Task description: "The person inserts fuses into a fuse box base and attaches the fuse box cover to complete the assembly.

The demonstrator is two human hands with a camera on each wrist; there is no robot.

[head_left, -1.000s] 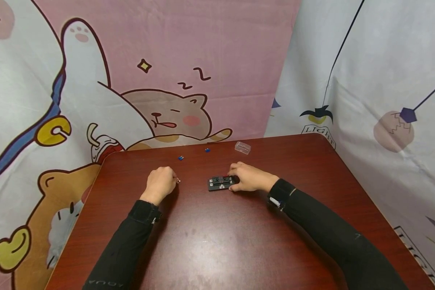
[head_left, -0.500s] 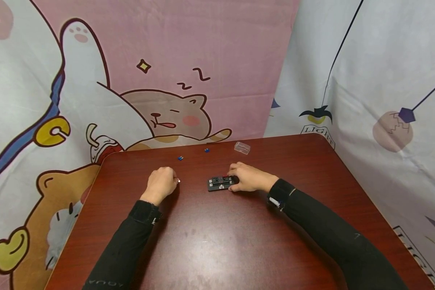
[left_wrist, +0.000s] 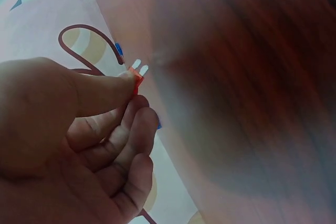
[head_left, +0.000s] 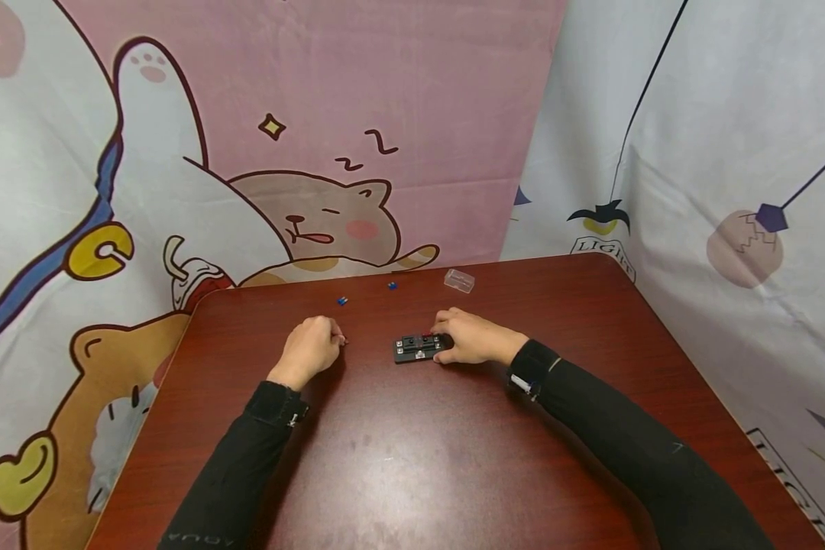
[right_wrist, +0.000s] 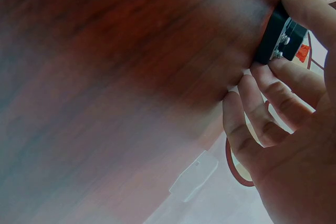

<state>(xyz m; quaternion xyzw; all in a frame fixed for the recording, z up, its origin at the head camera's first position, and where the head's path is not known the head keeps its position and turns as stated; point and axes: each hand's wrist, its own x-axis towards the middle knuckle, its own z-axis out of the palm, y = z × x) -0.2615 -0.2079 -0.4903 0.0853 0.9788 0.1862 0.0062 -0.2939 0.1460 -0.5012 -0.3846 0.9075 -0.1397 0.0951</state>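
Note:
My left hand (head_left: 309, 350) is raised over the table, left of the fuse block. Its thumb and fingers pinch a small orange-red blade fuse (left_wrist: 137, 77), whose two pale metal prongs point away from the fingertips in the left wrist view. On the tabletop lies the black fuse block (head_left: 411, 349), with metal screw terminals along it. My right hand (head_left: 477, 338) grips the block's right end between thumb and fingers, covering that end in the head view. An orange piece (right_wrist: 302, 52) shows at the block in the right wrist view.
Two small blue pieces, a left one (head_left: 342, 301) and a right one (head_left: 393, 286), lie near the far edge of the brown table (head_left: 399, 458). A transparent plastic box (head_left: 459, 280) stands to their right. Printed cloth (head_left: 426, 114) hangs behind the table.
My left hand has shifted slightly right, and the fuse's pale prongs show less in the head view. The right hand and the fuse block have stayed in place.

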